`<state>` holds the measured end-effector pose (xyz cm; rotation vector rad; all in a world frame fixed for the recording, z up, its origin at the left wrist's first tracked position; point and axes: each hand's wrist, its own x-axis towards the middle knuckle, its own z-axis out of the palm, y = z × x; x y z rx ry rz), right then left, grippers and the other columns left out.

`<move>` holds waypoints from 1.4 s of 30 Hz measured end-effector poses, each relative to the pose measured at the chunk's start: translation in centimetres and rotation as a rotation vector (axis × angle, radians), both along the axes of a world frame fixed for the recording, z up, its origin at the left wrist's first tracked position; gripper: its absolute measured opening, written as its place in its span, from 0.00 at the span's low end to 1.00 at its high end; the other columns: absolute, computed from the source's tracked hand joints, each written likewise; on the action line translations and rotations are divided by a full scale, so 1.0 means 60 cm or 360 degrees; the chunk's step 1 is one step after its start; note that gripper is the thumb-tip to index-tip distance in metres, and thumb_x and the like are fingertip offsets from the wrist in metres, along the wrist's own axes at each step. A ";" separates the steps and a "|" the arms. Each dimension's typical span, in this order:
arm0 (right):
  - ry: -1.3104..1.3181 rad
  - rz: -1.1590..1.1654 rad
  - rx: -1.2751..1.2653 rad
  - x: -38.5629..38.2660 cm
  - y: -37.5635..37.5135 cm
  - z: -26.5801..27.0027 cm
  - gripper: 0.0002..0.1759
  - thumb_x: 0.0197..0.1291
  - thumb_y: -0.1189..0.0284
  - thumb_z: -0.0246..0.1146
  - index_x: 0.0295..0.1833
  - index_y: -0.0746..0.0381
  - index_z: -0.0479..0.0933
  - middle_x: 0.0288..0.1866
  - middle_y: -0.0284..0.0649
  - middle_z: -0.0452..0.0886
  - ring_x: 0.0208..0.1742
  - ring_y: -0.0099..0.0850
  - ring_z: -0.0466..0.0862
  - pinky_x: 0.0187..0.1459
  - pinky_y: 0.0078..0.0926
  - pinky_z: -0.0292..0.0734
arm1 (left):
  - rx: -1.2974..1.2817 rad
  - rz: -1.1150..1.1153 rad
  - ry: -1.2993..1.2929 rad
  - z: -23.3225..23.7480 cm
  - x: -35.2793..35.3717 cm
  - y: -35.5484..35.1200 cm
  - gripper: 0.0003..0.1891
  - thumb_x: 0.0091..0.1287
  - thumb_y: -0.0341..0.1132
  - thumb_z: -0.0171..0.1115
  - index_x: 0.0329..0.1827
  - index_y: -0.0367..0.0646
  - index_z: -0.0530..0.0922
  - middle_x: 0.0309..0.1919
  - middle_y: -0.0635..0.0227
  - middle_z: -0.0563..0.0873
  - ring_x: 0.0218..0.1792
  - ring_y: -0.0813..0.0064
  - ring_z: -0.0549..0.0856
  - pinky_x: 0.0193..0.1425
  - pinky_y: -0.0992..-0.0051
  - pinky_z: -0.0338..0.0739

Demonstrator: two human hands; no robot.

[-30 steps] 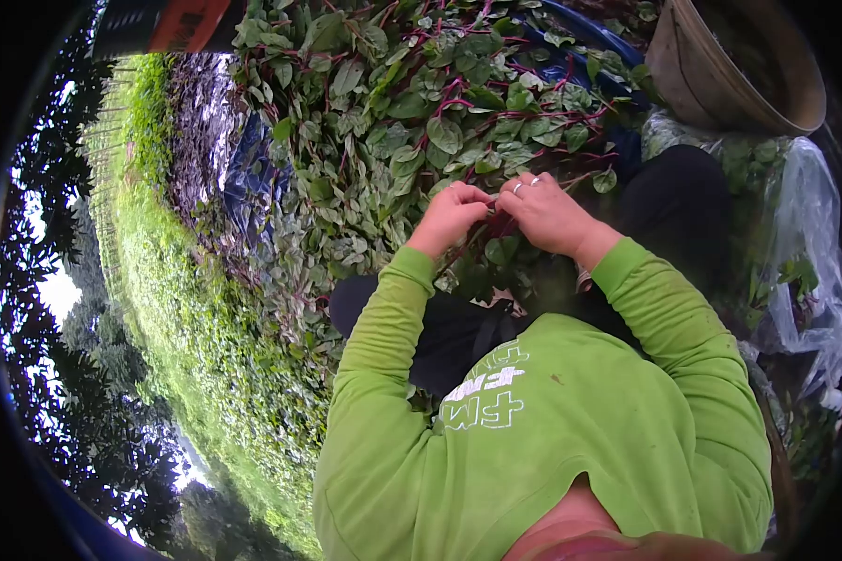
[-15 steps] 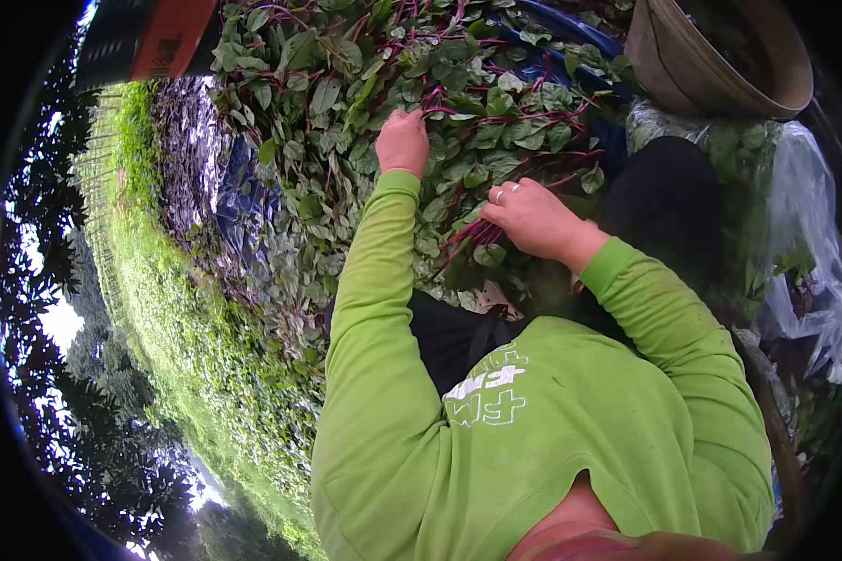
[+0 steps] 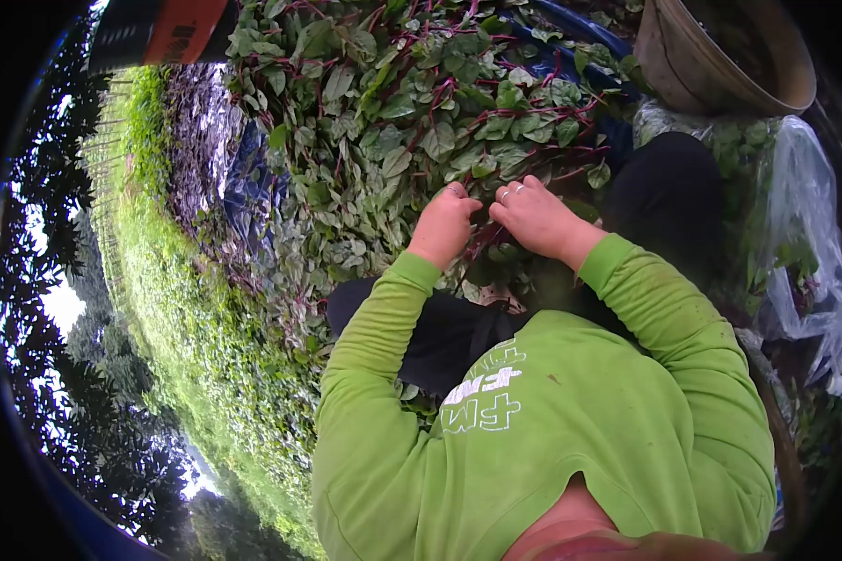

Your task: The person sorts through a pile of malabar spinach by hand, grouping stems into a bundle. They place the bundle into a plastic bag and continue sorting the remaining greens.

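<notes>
My right hand [image 3: 541, 221], with rings on its fingers, is closed around a bunch of purple-stemmed leafy greens [image 3: 485, 239]. Stems and leaves of the bunch show below the fingers, partly in shadow. Close by on the left is my left hand [image 3: 444, 224], its thumb and fingers pressed together and its thumb pointing at the right fingertips. What it pinches, if anything, is hidden. Both hands are over a wide heap of cut purple-stemmed greens [image 3: 346, 150] that spreads out in front of my knees.
Blue sheeting [image 3: 580, 28] shows under the greens at the top. A round tan bucket [image 3: 669, 56] tilts at the upper right, with a clear plastic bag [image 3: 795, 215] below it. My dark-clad knee [image 3: 669, 201] is beside the right hand. Low green plants [image 3: 215, 346] grow on the left.
My left hand has come back from the stems farther out in the heap, moving down and right to beside my right hand. The right hand stays almost where it was, on the bunch.
</notes>
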<state>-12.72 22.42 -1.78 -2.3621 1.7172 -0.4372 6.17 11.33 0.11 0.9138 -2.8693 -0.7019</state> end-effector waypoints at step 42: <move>-0.0112 -0.0129 -0.0127 -0.011 -0.016 -0.015 0.08 0.58 0.75 0.60 0.44 0.59 0.77 0.46 0.42 0.80 0.54 0.43 0.80 0.53 0.44 0.71 | -0.0621 0.0560 0.0412 -0.055 0.023 -0.059 0.14 0.60 0.29 0.71 0.49 0.48 0.90 0.60 0.64 0.87 0.67 0.54 0.79 0.77 0.53 0.66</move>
